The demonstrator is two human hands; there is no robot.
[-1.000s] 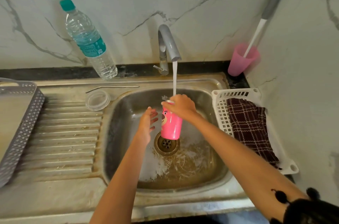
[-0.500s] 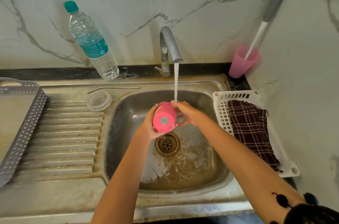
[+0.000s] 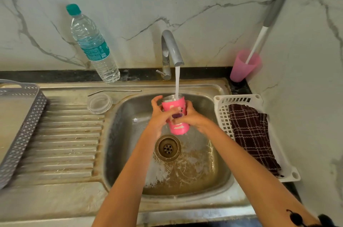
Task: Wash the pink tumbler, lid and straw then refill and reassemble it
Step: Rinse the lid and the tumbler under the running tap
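Note:
The pink tumbler (image 3: 177,126) with a cartoon face stands upright over the sink basin (image 3: 130,134), its open steel mouth under the running tap (image 3: 171,48). Water streams into it. My left hand (image 3: 161,115) wraps its left side and my right hand (image 3: 191,117) grips its right side. The clear round lid (image 3: 99,103) lies on the draining board beside the basin. The bent metal straw (image 3: 114,91) rests flat just behind the lid, along the sink's back rim.
A water bottle (image 3: 92,44) with a green cap stands at the back left. A grey perforated tray (image 3: 22,130) sits at the left. A white basket (image 3: 222,115) with a checked cloth is right of the basin. A pink cup (image 3: 243,69) holding a brush stands in the corner.
The tumbler was tipped on its side with its base toward me; it is now turned upright with its mouth under the stream, both hands around it.

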